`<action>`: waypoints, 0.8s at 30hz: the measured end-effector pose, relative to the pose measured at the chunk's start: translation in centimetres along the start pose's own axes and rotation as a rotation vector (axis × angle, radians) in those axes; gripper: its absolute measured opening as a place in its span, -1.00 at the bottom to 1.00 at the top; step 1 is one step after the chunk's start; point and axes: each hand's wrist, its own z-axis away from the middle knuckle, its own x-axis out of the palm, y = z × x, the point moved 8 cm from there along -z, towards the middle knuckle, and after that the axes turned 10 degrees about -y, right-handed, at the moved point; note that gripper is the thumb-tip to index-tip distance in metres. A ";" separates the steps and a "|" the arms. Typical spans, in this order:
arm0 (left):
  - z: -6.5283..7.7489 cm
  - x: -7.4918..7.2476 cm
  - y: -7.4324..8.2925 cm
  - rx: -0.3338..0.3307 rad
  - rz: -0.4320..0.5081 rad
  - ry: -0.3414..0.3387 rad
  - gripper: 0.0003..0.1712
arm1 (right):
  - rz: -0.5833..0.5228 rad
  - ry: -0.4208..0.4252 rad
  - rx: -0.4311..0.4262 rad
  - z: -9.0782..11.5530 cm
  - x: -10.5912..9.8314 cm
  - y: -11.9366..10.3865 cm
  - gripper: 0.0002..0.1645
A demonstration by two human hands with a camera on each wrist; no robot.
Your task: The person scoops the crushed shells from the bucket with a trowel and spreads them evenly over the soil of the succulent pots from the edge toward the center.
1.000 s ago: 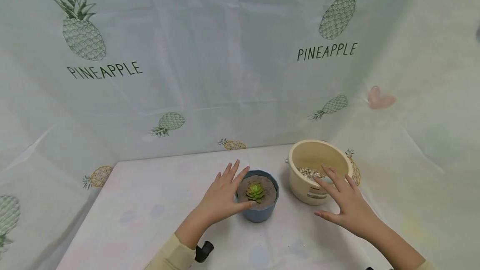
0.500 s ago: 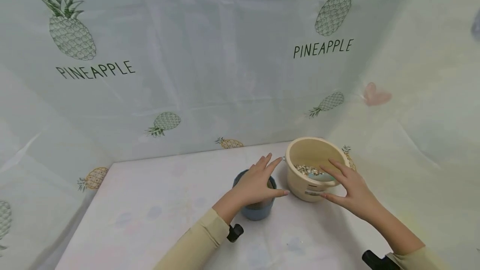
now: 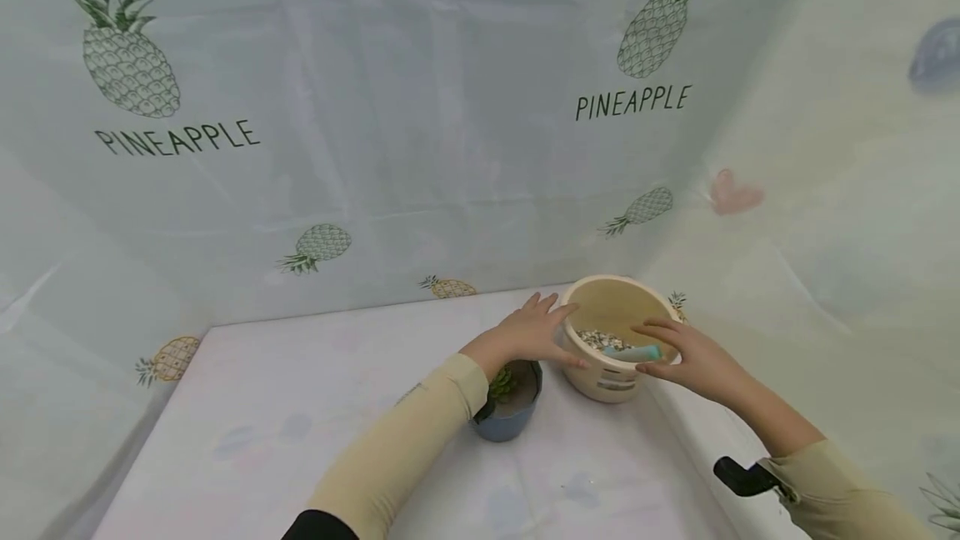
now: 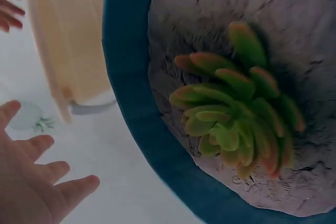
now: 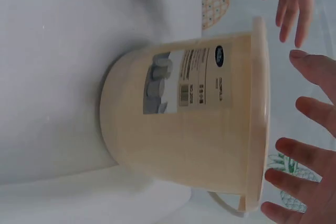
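Note:
A cream plastic bucket (image 3: 600, 382) holds speckled, gravel-like bits (image 3: 596, 340) and a light blue cylinder-shaped thing (image 3: 633, 353). My left hand (image 3: 528, 333) is at the bucket's left rim, fingers spread. On the other side, my right hand (image 3: 693, 363) is held by the right rim with fingers apart; in the right wrist view its fingertips hover near the rim (image 5: 260, 114). Whether either hand touches the bucket I cannot tell. Below my left forearm stands a blue pot (image 3: 504, 426) with a green succulent (image 4: 231, 119) in grey-brown soil (image 4: 178, 19), partly hidden in the head view.
A white cloth with pale spots covers the table (image 3: 300, 407). Behind and at the sides hangs a pineapple-print curtain (image 3: 420, 148). The bucket stands near the table's back right corner, close to the pot. A few crumbs (image 3: 577, 486) lie in front.
My left hand has moved right, from beside the pot across it to the bucket's left rim. My right hand has stayed near the bucket's right side. The view has shifted slightly.

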 end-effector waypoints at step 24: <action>-5.3 -1.5 -1.3 -0.066 -0.176 0.042 -0.13 | -0.021 -0.433 0.031 -5.2 0.6 1.2 -0.74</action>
